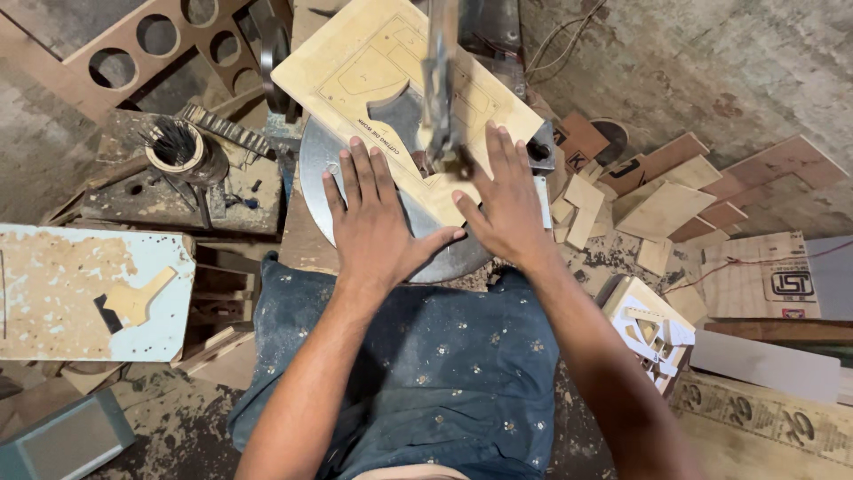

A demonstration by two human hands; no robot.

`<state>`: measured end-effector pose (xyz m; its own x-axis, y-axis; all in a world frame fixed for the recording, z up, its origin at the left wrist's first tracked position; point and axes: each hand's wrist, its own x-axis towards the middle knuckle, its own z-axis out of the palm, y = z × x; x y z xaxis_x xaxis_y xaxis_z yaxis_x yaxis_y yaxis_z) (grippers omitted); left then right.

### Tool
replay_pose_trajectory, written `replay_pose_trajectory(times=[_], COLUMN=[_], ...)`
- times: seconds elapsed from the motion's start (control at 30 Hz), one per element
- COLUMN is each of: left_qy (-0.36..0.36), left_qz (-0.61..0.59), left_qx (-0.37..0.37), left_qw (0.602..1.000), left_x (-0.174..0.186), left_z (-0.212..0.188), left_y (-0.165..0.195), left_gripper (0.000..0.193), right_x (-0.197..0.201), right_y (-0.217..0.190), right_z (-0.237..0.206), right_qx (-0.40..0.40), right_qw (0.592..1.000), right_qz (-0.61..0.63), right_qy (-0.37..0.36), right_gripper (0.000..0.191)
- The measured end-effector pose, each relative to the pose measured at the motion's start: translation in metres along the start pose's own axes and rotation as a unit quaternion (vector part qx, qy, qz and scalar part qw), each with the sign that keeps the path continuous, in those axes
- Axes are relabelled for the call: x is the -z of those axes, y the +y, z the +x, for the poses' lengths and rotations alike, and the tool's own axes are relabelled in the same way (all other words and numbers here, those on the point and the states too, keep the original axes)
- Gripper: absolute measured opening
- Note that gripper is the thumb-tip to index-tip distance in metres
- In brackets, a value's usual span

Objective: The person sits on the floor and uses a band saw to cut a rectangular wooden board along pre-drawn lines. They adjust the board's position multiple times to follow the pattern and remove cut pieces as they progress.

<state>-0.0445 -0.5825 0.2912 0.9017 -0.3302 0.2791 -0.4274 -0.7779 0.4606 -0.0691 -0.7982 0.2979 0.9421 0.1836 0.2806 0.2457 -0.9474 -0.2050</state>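
Hands flat, fingers spread: left hand [373,222] and right hand [506,200] press the pale plywood sheet [391,62] on the round metal saw table [320,151], gripping nothing. Saw arm [440,80] stands between the fingertips; offcuts [662,209] lie beyond the right fingers.

Both forearms are bare, with no sleeves, watch or bracelets showing, and the left hand [371,222] and right hand [508,203] wear no gloves or rings. The lap is covered by dark blue-grey cloth [418,356] dotted with small pale floral specks and dusted with sawdust, creased across the thighs.
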Motion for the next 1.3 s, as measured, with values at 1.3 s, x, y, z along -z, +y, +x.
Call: replay_pose_trajectory(times=[1.3], left_qy=[-0.03], left_qz=[0.017], left_qx=[-0.218], left_qw=[0.975], left_x=[0.004], left_z=[0.057], left_y=[-0.07], left_gripper=[0.11], right_x=[-0.006], right_y=[-0.025], right_z=[0.012], right_qx=[-0.038], right_qw=[0.998], right_qz=[-0.041], right_qy=[-0.016], right_gripper=[0.053])
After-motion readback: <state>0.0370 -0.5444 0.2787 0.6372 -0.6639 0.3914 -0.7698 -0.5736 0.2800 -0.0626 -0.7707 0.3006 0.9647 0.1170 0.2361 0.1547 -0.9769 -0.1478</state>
